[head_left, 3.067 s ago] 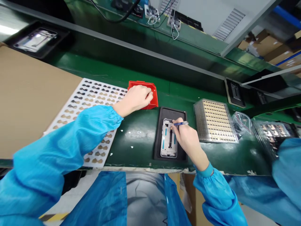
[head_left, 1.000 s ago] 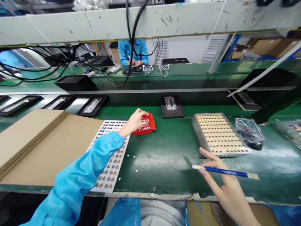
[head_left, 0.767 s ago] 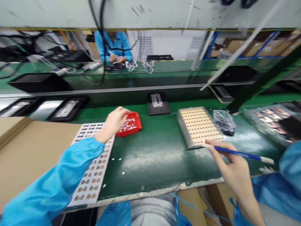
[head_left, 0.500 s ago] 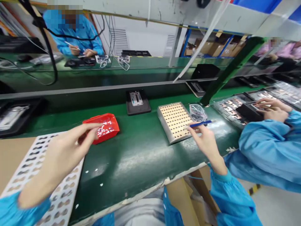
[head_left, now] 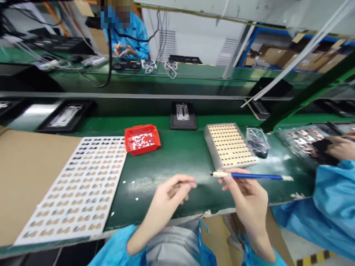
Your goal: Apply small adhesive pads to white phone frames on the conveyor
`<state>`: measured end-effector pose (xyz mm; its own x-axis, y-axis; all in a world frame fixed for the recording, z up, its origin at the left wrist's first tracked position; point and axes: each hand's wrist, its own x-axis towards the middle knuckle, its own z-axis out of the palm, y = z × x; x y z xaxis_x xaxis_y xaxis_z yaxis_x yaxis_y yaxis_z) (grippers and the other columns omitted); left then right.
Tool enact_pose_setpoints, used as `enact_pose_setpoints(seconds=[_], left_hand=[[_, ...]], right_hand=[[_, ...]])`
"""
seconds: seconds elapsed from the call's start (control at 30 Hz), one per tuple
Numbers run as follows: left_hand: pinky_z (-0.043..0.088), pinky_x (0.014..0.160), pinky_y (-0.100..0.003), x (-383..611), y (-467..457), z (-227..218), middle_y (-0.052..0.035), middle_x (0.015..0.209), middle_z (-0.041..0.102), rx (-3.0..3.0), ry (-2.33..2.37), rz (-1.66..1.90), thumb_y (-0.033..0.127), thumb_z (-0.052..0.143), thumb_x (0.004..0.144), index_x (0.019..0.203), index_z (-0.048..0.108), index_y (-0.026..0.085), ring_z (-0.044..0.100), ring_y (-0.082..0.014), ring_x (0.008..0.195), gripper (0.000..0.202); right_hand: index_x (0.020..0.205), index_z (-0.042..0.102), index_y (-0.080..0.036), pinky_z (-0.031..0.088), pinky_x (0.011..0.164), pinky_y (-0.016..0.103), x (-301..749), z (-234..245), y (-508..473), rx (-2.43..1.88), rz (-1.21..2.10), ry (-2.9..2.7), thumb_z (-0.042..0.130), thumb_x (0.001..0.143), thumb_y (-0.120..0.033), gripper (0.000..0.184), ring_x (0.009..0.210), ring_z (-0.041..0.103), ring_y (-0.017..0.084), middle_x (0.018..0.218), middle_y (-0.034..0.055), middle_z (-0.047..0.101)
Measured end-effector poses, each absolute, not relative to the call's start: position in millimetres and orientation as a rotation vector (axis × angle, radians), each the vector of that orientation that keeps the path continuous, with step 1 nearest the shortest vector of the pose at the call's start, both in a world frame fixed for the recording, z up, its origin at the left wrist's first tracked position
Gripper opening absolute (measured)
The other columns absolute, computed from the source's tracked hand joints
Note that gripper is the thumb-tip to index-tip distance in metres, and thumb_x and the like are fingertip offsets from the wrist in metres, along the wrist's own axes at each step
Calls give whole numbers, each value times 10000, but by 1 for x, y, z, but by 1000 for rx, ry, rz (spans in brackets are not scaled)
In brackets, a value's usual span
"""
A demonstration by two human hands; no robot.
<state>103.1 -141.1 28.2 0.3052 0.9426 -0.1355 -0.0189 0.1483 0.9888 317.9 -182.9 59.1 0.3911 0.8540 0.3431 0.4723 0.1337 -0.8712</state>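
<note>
Green and glossy, the table (head_left: 183, 155) stretches across the workroom, with a second workstation behind it where a person in blue sits, head cut by the top edge. Close to the middle sits a red bin (head_left: 145, 149), holding many small white bits (head_left: 141, 140); four loose flecks (head_left: 137, 198) lie between it and the table's front edge. At its left, a white sheet (head_left: 115, 184) carries rows of bow-tie-shaped spots, some dark, most tan, and borders a brown board (head_left: 39, 162) that runs out of view. Farther back, a black tray (head_left: 183, 125) bears a phone frame (head_left: 182, 112). To the right stands a stack of clear trays (head_left: 212, 147), its top layer showing cream strips with dark dots; a clear bag (head_left: 256, 138) beside it contains something black, hard to make out.

The person's right hand (head_left: 246, 195) grips a slim blue tool (head_left: 255, 176), held nearly level just in front of the stack, its pale end toward the left hand (head_left: 172, 197). A tiny dark speck at that end is too small to identify. The left hand's fingers are drawn narrowly together above the table; whether anything is pinched there cannot be told. At the right edge, a co-worker's hand (head_left: 342, 147) is partly cut off and blurred.
</note>
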Motion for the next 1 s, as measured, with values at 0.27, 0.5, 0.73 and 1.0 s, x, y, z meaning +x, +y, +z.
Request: enact_pose_setpoints(seconds=[0.27, 0.5, 0.73, 1.0], left_hand=[[552, 483, -273, 127, -139, 20, -42, 704, 738, 942, 881, 918, 593, 857, 790, 830, 766, 224, 623, -155, 523, 382], [595, 505, -233, 129, -145, 11, -11, 640, 718, 939, 968, 1180, 428, 859, 811, 803, 776, 193, 682, -151, 542, 250], [628, 645, -178, 127, -146, 7, -10, 806, 795, 1329, 1031, 1477, 170, 737, 889, 854, 804, 215, 768, -135, 694, 88], [560, 675, -188, 99, -126, 13, 22, 797, 732, 1945, 1120, 1546, 61, 613, 955, 872, 675, 208, 689, -104, 694, 179]], right_hand=[[1066, 788, -270, 714, 694, 301, 277, 39, -195, -1323, 442, -1278, 741, 1021, -207, 90, 860, 851, 237, 988, 40, 862], [1226, 779, -223, 719, 855, 321, 281, 29, -190, -1060, 51, -1772, 679, 975, 15, 360, 986, 859, 237, 1100, 94, 876], [1100, 777, -245, 731, 805, 341, 261, 13, -187, -1199, 222, -1393, 705, 995, -73, 214, 909, 853, 233, 993, 60, 859], [917, 832, -197, 657, 519, 254, 248, 18, -176, -1348, 596, -1037, 841, 939, -384, 188, 554, 750, 176, 834, 73, 853]])
